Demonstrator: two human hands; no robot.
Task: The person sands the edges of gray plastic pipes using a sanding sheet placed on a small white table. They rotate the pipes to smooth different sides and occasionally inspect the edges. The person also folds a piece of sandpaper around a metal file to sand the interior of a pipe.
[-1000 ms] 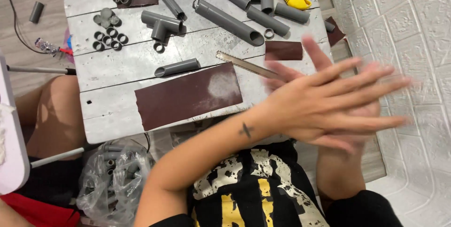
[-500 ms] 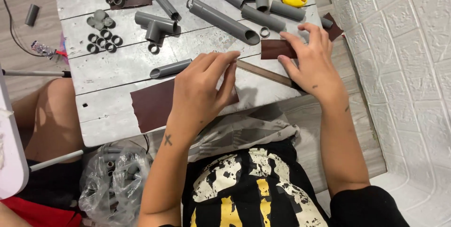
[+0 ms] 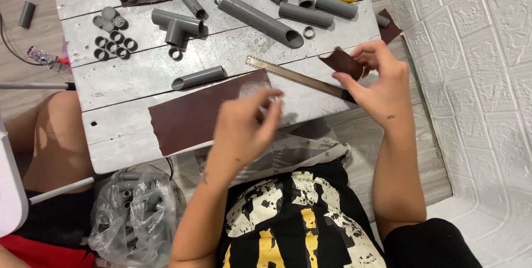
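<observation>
Right hand point(image 3: 376, 79) pinches a small dark brown sandpaper piece point(image 3: 344, 62) between thumb and fingers, held above the right edge of the grey wooden board point(image 3: 127, 74), just beyond the far end of a metal saw blade point(image 3: 299, 77). Left hand point(image 3: 244, 126) hovers over the near edge; fingers curled together, blurred, cannot tell whether they hold anything. Large sandpaper sheet point(image 3: 194, 114) lies flat just left of it. Short grey pipe point(image 3: 198, 77) beyond the sheet.

Right hand point(image 3: 376, 77) pinches a small dark sandpaper scrap point(image 3: 343, 62) above the metal ruler point(image 3: 296, 75); left hand point(image 3: 244, 126) hovers, blurred, at the big sandpaper sheet point(image 3: 188, 115) on the grey table point(image 3: 127, 71).
</observation>
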